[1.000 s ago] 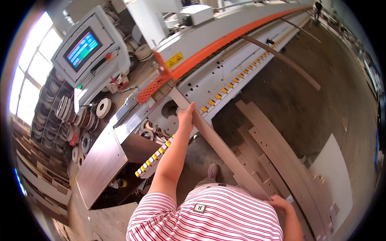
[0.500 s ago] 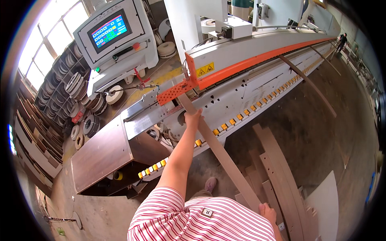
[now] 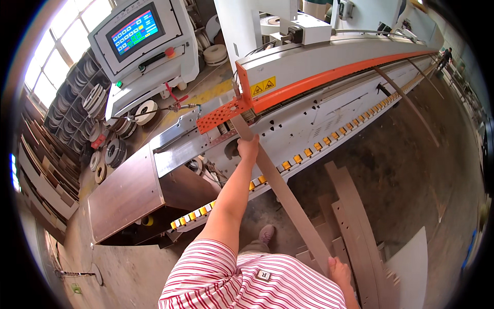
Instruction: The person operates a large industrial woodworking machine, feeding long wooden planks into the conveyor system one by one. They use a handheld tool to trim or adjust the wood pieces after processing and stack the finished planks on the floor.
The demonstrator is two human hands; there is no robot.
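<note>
Near orange guard (image 3: 222,116), board (image 3: 288,193), perhaps stacked panels (image 3: 355,211) alongside

Left hand (image 3: 249,148) far forward — right hand (image 3: 339,271) close in — both gripping.

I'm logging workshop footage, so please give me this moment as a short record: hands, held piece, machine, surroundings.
Left hand: gripping the long brown board toward its far end
Right hand: on the board's near end, thumb visible
Board's far end: at the perforated orange plate; contact unclear
Machine: long, grey, orange-edged, with a row of yellow blocks along its near side
Control panel: left of the machine, screen lit
Lower right: more brown boards, overlapping
Left background: many rolls
</note>
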